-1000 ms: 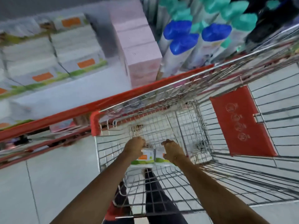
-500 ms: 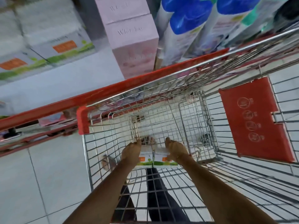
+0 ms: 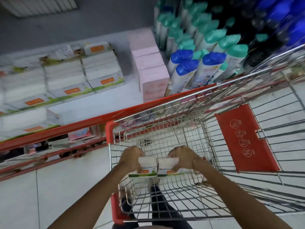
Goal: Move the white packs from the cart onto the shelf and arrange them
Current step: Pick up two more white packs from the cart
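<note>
Two white packs with green and orange labels sit side by side between my hands inside the wire cart [image 3: 206, 146]. My left hand [image 3: 130, 157] grips the left white pack [image 3: 146, 167]. My right hand [image 3: 181, 156] grips the right white pack [image 3: 167, 166]. Both packs are held above the cart floor, touching each other. More of the same white packs [image 3: 66, 78] are stacked in rows on the shelf [image 3: 128, 90] at upper left, beyond the red shelf edge.
Pink boxes [image 3: 151, 68] stand on the shelf right of the white stacks, with a bare gap between them. Bottles with blue and teal caps [image 3: 203, 55] fill the shelf further right. A red flap [image 3: 245, 139] hangs in the cart. Tiled floor lies at left.
Both hands have lifted the two packs up from the cart floor, and my view has tilted up to show more of the shelf.
</note>
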